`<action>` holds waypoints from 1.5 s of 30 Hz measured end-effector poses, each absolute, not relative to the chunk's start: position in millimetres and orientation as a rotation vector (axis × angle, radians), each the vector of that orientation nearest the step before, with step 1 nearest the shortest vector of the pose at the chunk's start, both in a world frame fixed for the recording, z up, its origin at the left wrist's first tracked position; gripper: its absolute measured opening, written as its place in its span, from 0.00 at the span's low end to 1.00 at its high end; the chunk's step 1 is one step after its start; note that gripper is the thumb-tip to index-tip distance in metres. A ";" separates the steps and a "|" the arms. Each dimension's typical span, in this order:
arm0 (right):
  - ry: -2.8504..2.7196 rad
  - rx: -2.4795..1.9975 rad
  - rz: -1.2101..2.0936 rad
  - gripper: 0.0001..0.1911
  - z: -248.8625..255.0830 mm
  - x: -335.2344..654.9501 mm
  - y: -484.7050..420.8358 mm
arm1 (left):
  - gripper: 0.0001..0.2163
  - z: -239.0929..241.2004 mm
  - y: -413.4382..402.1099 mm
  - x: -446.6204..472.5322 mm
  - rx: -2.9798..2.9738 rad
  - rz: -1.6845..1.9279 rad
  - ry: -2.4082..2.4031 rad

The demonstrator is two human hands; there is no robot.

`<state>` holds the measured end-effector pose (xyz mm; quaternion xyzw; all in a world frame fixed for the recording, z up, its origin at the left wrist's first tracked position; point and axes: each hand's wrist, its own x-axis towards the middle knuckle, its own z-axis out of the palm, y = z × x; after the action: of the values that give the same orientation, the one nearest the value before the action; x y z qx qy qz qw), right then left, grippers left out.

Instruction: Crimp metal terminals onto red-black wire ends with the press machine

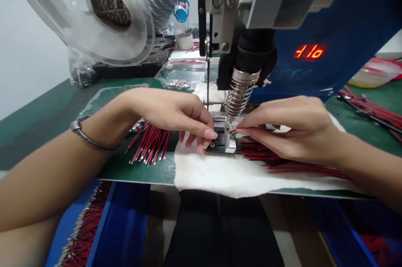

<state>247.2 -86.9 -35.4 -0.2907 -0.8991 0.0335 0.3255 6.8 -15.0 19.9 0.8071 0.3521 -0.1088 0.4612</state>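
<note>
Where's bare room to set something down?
White cloth looks bare in front of the metal fixture, between left wires and right wires; so does the green table between wall and left forearm. Crowded: the fixture, with left hand and right hand close by.

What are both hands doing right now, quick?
Left hand: loosely curled beside the metal block; can't tell if it holds anything.
Right hand: closed, pinching a red wire.

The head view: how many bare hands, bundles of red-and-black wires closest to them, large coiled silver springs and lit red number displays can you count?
Bare left hand and bare right hand: 2
Red-and-black wire bundles, left bundle and right bundle: 2
Large coiled silver spring: 1
Lit red number display: 1
Total: 6
</note>
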 end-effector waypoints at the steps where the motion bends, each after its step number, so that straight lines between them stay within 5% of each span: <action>1: -2.366 -0.758 0.080 0.06 -36.0 247.1 -87.7 | 0.11 19.5 -14.8 6.3 2.003 -0.288 0.809; 18: -2.379 -0.811 -0.085 0.07 -41.4 246.3 -90.3 | 0.17 14.1 -14.3 5.6 2.023 -0.407 0.666; 45: -2.119 -1.054 0.252 0.04 -40.4 231.2 -101.3 | 0.16 8.3 -16.1 7.5 2.043 -0.374 0.690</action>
<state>231.2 -101.3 -40.4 -0.4110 -0.8266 0.0983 0.3717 7.5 -16.1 8.3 0.8294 0.2801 -0.1519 0.4588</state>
